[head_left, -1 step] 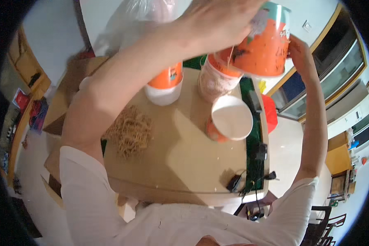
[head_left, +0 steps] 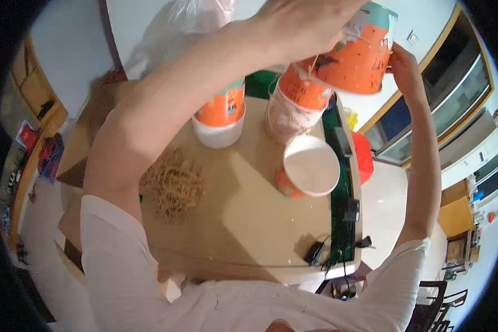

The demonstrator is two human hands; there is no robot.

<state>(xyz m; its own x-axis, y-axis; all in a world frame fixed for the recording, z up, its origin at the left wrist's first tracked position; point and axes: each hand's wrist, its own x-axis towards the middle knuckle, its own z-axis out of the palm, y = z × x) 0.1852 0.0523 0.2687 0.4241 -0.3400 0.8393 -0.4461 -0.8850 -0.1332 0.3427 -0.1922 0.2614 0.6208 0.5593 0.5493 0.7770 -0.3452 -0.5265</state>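
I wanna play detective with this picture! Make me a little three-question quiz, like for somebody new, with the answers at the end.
1. True or false: the tangled brown heap lies on the table to the left of the open cup with the white inside.

2. Which thing is the right hand at?
A) the tangled brown heap
B) the raised orange cup
C) the open cup on the table

3. Fill in the blank: the small plug or adapter near the table's near right corner is coloured ____.

Key: 1. True; 2. B; 3. black
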